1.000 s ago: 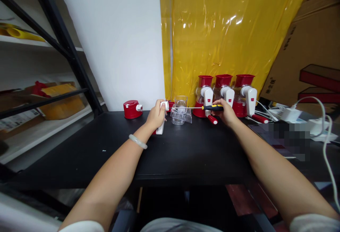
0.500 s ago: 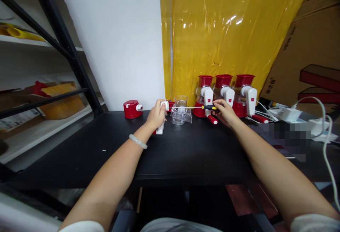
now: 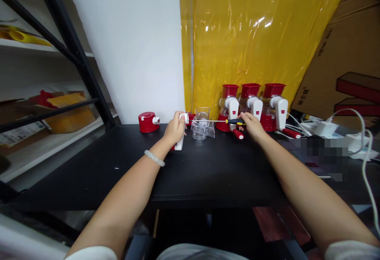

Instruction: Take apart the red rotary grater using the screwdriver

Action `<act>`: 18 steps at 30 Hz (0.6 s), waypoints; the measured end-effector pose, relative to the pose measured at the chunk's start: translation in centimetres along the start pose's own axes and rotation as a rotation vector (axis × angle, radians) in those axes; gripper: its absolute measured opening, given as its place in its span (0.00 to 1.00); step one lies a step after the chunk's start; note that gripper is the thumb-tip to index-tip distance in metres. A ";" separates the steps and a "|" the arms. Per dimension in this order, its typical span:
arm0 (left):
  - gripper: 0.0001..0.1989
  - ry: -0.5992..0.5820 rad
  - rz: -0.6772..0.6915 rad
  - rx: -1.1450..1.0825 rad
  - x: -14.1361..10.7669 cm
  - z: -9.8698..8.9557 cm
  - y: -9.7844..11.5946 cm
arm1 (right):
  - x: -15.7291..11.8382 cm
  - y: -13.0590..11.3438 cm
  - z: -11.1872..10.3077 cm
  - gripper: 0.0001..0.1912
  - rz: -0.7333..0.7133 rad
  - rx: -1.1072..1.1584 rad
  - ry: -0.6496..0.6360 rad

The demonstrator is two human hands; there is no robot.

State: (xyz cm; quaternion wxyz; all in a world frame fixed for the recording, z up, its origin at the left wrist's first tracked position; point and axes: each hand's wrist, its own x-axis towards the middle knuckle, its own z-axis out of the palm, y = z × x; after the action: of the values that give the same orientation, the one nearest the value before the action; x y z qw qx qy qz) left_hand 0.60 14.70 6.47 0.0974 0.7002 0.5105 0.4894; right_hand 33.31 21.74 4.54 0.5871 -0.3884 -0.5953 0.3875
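Observation:
My left hand [image 3: 175, 129] is closed around a white crank handle [image 3: 179, 144] with a bit of red at its lower end. A screwdriver [image 3: 235, 121] with a black and yellow grip lies level in my right hand [image 3: 249, 124], held by the fingertips. Its thin shaft reaches left to the white end of the crank; whether the tip sits in a screw is too small to see. Behind the shaft stands a clear plastic housing [image 3: 199, 133], with a red part [image 3: 190, 118] partly hidden beside it. To the left rests a round red base [image 3: 147, 123] with a white knob.
Three red and white rotary graters [image 3: 230, 105] line the back right of the black table [image 3: 196, 180]. White chargers and cables [image 3: 325, 127] and a dark flat device [image 3: 303, 153] lie farther right. A large cardboard box [image 3: 335, 54] leans there; shelves [image 3: 56, 137] stand left.
The fingers of my right hand have shifted on the screwdriver and show more of its grip. My left hand and the crank handle stay in place.

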 end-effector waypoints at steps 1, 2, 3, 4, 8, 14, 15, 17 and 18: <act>0.20 -0.001 -0.005 0.000 0.0 0.0 0.0 | 0.0 0.0 0.0 0.24 -0.016 0.022 0.002; 0.20 -0.002 -0.007 0.000 0.0 0.0 0.0 | -0.1 0.1 0.1 0.24 -0.020 0.059 0.007; 0.20 -0.003 -0.007 0.000 0.0 0.0 0.0 | -0.1 0.1 0.2 0.24 -0.014 0.103 0.011; 0.20 -0.004 -0.003 0.000 0.0 0.0 0.0 | -0.1 0.1 0.2 0.24 0.002 0.146 0.008; 0.20 -0.001 0.013 0.001 0.0 -0.1 0.1 | -0.3 -0.2 0.3 0.25 0.087 0.282 -0.039; 0.21 -0.007 -0.002 0.003 -0.1 -0.1 0.3 | -1.0 -1.0 -0.1 0.23 0.151 0.410 -0.109; 0.21 -0.009 -0.001 0.006 -0.1 -0.1 0.3 | -1.1 -1.1 -0.1 0.23 0.155 0.419 -0.116; 0.21 -0.014 0.002 0.008 -0.1 0.0 0.3 | -1.2 -1.3 -0.1 0.23 0.153 0.420 -0.118; 0.21 -0.016 0.004 0.007 -0.1 0.0 0.3 | -1.2 -1.3 -0.1 0.23 0.147 0.414 -0.115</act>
State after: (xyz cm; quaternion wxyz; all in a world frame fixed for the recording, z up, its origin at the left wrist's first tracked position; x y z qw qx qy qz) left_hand 0.78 14.44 6.61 0.0980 0.7055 0.5100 0.4823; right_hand 33.37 20.09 5.24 0.5896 -0.2789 -0.5057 0.5647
